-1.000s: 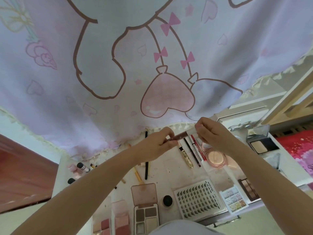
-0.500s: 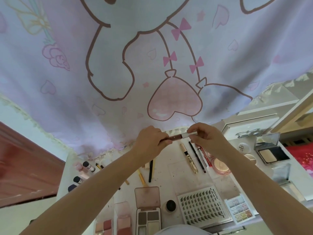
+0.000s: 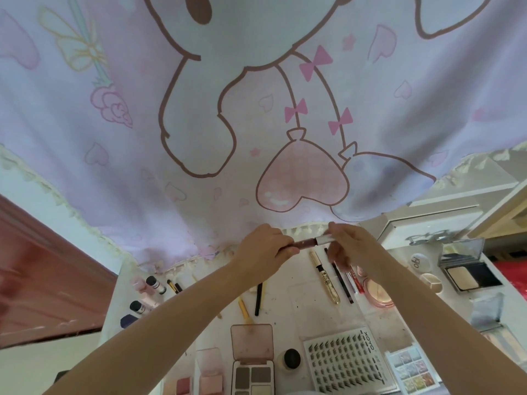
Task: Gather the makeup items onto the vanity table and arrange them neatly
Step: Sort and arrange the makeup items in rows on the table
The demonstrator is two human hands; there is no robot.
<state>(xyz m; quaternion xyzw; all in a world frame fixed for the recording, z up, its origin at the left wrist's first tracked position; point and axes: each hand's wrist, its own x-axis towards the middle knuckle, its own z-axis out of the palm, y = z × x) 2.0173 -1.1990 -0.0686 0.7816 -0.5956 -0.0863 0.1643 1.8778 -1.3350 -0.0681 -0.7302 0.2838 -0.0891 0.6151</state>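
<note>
A big pink curtain (image 3: pixel 256 109) with a cartoon on it hangs behind both your hands. Its frilly edge is just past your fingertips. Under your hands is the white table (image 3: pixel 288 289), and it is full of makeup.

Here is what I think could go wrong. You hold a little tube up in the air, over the other things. If one hand lets go too soon, the tube could drop on the gold tube (image 3: pixel 325 276) and the thin black pencil (image 3: pixel 340 277) lying just below your right hand and knock them out of line. If you pull the cap crooked, the color inside could smear. The curtain is so close that a sticky tip could mark it too.

Near your arms, close to you, sit the lash card (image 3: pixel 345 363) and the open eye color box (image 3: pixel 252 363).

Your left hand (image 3: pixel 263 249) is curled tight around the dark red end of the lip tube (image 3: pixel 306 241). Your right hand (image 3: pixel 352 249) pinches the silver cap end with thumb and fingers. The lip tube lies flat between your two hands, above the table and not touching it.
</note>
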